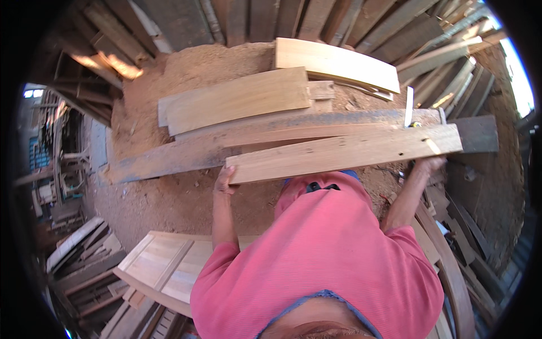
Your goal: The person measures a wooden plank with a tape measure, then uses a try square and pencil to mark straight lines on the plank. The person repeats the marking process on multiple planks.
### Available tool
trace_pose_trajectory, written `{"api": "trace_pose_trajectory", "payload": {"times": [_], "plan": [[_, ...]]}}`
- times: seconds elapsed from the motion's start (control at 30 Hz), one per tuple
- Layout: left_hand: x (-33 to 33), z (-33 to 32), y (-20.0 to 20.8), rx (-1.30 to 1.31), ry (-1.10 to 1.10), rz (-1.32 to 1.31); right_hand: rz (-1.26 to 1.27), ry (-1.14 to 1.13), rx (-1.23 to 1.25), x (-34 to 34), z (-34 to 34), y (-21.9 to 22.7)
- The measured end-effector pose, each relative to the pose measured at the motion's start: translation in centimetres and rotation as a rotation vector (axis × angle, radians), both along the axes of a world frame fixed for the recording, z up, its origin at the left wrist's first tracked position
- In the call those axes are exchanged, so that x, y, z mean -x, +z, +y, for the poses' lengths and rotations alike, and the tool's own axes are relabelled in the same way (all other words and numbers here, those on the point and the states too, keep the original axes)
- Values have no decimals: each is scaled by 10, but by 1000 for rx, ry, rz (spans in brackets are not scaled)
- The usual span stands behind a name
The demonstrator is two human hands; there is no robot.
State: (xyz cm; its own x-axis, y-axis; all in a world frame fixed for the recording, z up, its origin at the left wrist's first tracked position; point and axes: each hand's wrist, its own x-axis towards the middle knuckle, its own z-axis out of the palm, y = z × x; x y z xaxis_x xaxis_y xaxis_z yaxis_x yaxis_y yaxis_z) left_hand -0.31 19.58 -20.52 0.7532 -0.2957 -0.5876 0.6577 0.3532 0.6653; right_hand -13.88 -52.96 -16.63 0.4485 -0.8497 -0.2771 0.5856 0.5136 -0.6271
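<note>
A long pale wooden plank (344,152) spans the space in front of my body, its right end a little farther away than its left. My left hand (224,179) is closed round the plank's left end, the thumb along its near corner. Beneath the right end is my right hand (431,164), gripping the near edge; its fingers are partly hidden under the wood. Just beyond the plank lies a long, dusty wooden beam (169,153), with a narrower reddish board (293,135) on it.
Two wide pale boards, a left one (243,99) and a right one (333,62), lie beyond on sawdust-covered ground (197,62). Dark timbers (262,22) lean along the far side. A panelled wooden door (169,260) is at my left, and scrap wood (84,254) is piled farther left.
</note>
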Motion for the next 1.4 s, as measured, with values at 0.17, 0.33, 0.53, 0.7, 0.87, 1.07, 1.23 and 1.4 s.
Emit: {"api": "trace_pose_trajectory", "payload": {"times": [0.17, 0.33, 0.53, 0.7, 0.87, 1.07, 1.23, 1.4], "plan": [[-2, -7, 13, -25, -68, -123, 5, -79, -123, -6, 55, 55], [-8, -6, 15, 8, -100, -168, 723, 48, 666, 36, -11, -44], [-19, 14, 16, -174, -221, -261, 554, 2, 89, 31, 11, -38], [-20, 24, 18, -136, -241, -227, 427, 116, -111, 25, 24, -39], [-24, 21, 16, -149, -193, -224, 353, 107, -80, 14, 38, -38], [-25, 31, -7, -273, -65, -143, 440, 90, -128, 7, 53, -46], [-22, 27, -7, -426, -66, -104, 499, -26, -174, 3, 64, -54], [-20, 43, -19, -425, -117, -36, 675, 111, -142, 33, 52, -77]]}}
